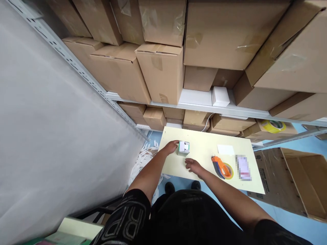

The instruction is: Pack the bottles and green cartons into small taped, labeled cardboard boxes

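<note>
My left hand (pixel 171 147) crosses the left edge of the bench (pixel 201 141), fingertips at the far left corner of the small box (pixel 183 148); whether they pinch it I cannot tell. My right hand (pixel 193 166) lies just inside the near edge, its fingers loosely spread and slightly curled, near the small box but apart from it. The small box stands close to the bench's left edge, between the far and near edges; white flaps with a dark gap form its top, and its contents cannot be made out. Toward the right edge lie an orange tape dispenser (pixel 221 166) carrying 1 tape roll (pixel 231 170), 1 white card (pixel 225 149) and 1 blurred flat object (pixel 243 167). Beyond the far edge, the shelf (pixel 196 97) bears cardboard boxes (pixel 160 73) and 1 white carton (pixel 220 96); lower down, a yellow roll (pixel 268 126) rests on a box. Beyond the right edge, a large carton (pixel 270 173) stands open, brown inner walls showing.
</note>
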{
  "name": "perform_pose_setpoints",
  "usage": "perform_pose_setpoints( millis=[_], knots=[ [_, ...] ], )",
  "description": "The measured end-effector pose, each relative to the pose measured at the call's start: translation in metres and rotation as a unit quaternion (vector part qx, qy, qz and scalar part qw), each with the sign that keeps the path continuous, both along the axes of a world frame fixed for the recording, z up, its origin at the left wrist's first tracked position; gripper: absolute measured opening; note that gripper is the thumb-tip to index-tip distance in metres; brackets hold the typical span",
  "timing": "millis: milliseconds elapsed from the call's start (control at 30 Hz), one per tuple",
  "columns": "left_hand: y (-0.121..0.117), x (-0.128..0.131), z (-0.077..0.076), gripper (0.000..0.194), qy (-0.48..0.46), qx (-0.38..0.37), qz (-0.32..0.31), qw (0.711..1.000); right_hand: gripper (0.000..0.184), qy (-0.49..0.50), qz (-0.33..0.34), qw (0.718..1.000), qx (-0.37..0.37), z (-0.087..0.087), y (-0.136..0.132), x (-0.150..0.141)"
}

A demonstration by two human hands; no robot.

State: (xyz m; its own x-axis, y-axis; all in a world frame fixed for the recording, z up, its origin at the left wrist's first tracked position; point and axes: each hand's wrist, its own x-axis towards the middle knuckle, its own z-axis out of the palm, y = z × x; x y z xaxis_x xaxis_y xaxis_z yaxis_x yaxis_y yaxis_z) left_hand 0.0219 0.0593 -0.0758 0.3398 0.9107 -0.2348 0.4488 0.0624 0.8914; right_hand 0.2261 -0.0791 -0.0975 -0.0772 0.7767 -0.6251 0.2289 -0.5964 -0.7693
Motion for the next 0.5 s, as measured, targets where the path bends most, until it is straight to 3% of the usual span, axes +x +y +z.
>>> perform_pose_setpoints(
  millis=[100, 367, 500],
  knots=[
    [-0.013, -0.002, -0.008, 0.043, -0.024, -0.052, -0.012, 0.998, 0.055, 0.0, -0.022, 1.0, 0.021, -0.006, 0.007, -0.009],
    [-0.083, -0.005, -0.021, 0.042, -0.047, -0.098, 0.11, 0.988, 0.06, 0.002, -0.076, 0.997, 0.026, -0.006, 0.046, -0.002],
    [-0.092, 0.001, -0.024, 0.053, -0.05, -0.118, 0.124, 0.984, 0.058, -0.01, -0.054, 0.998, 0.028, -0.011, 0.042, 0.0]
  ],
)
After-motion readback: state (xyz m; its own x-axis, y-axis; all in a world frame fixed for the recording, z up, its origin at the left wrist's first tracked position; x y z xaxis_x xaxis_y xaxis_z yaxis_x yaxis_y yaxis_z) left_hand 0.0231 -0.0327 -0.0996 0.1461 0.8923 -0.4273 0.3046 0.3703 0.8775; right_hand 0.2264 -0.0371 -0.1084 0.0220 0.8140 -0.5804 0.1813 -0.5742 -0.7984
